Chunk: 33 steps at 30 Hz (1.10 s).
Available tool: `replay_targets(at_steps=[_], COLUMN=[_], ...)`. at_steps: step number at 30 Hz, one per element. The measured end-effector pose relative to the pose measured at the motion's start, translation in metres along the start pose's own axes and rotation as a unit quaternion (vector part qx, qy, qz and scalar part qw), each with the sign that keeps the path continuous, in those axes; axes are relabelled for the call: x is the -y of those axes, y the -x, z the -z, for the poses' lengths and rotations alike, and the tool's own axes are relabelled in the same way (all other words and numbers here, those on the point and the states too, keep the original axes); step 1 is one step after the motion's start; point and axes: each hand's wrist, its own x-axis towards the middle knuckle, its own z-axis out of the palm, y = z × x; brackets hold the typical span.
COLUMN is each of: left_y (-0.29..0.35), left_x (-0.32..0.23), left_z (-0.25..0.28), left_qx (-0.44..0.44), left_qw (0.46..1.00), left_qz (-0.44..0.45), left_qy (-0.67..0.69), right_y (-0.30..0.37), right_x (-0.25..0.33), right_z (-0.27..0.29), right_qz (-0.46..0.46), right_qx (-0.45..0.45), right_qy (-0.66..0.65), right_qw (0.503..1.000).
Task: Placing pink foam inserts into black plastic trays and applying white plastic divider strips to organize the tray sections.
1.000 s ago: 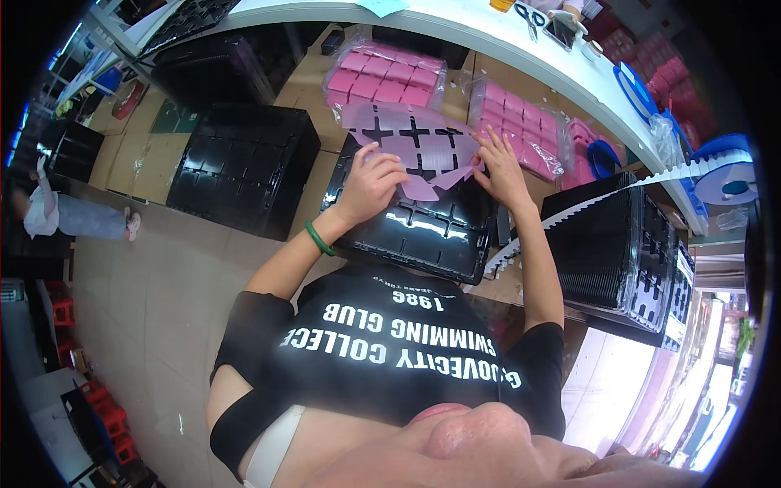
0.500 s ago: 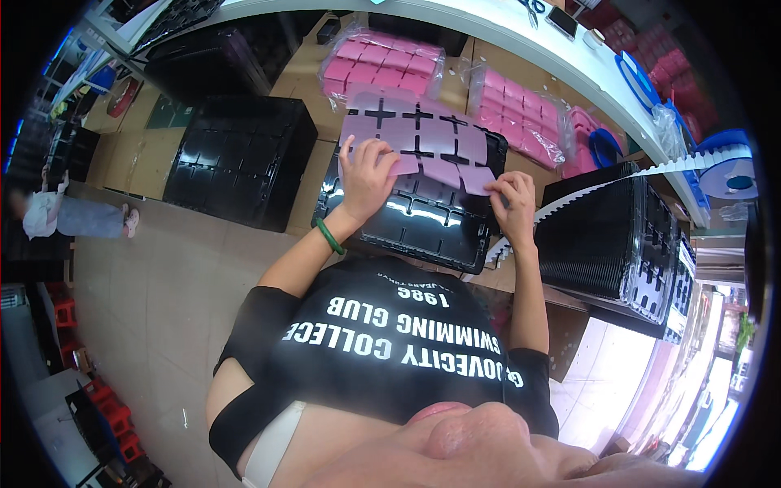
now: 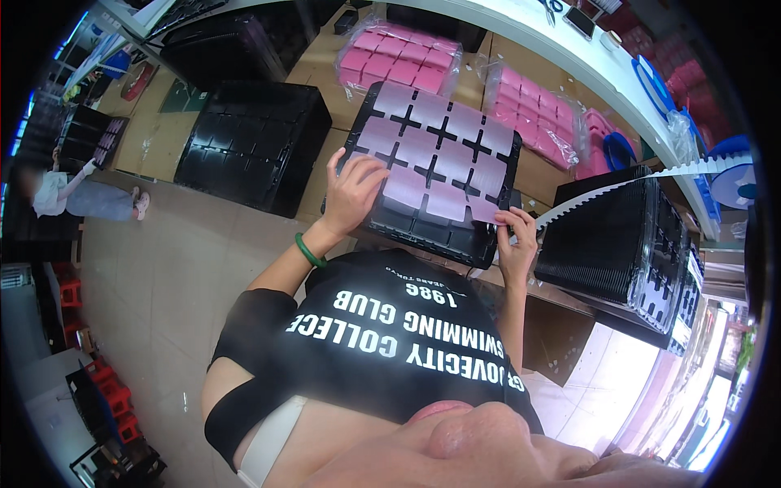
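Observation:
A translucent pink-lilac sheet with cross-shaped cut-outs lies over a black plastic tray divided into rectangular cells. Most of the sheet rests flat along the cells, its near edge short of the tray's near rim. My left hand, with a green bangle on the wrist, lies on the sheet's near left part, fingers stretched out and apart. At the near right corner, my right hand pinches the sheet's edge between thumb and fingers.
Black tray stacks stand left and right. Behind are bagged pink pieces and another pink bundle. A white toothed strip runs from a blue reel. A shelf crosses the back. Another person stands far left.
The sheet has come down from a raised, tilted position onto the tray and lies squarely over it. Both hands moved slightly nearer me; the left fingers went from gripping the edge to spreading.

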Motion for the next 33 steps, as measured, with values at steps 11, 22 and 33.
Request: replay_targets(at_steps=[11, 22, 33], left_y=[0.021, 0.040, 0.084], left_x=[-0.014, -0.007, -0.028], left_z=[0.013, 0.013, -0.010], left_qx=[-0.003, -0.002, -0.002], left_qw=[1.000, 0.999, 0.999], left_qz=[0.018, 0.047, 0.028], left_qy=[0.003, -0.014, -0.047], right_y=[0.023, 0.035, 0.084], right_x=[0.010, 0.018, -0.022], right_z=[0.012, 0.002, 0.016], right_qz=[-0.004, 0.032, 0.051], right_qx=[-0.009, 0.025, 0.010], right_qy=[-0.001, 0.032, 0.066], right_qw=[1.000, 0.999, 0.996])
